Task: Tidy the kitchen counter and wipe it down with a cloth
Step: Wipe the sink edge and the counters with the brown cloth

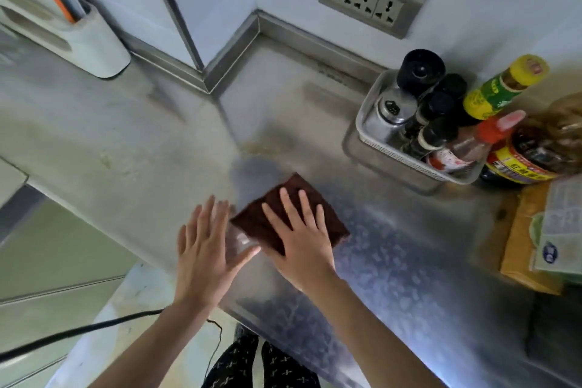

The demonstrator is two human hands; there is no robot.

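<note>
Your right hand (300,235) lies flat, fingers straight and spread, pressing on the dark brown cloth (285,214), which sits on the steel counter (393,261) near its front edge. Your left hand (206,250) is open too, fingers straight, just beside the cloth's left corner and over the counter's front edge; whether the palm touches the surface cannot be told. The front edge runs diagonally from the left side down toward the lower right, with the floor and your patterned trouser legs (252,362) below it. Bare steel stretches left of the cloth and behind it toward the corner of the raised back lip (252,25), with a yellowish stain (267,143) just behind the cloth. To the right, well apart from the cloth, a white basket (406,157) holds upright bottles, black caps among them. Just beside the basket stand a yellow-capped bottle (500,85) and a dark jar (529,161). A yellow packet (522,246) lies near the right margin. A white holder (82,44) stands at the far left against the wall, and a triple socket (368,0) is set in the wall above the corner. A black cable (78,329) crosses the floor at lower left.
</note>
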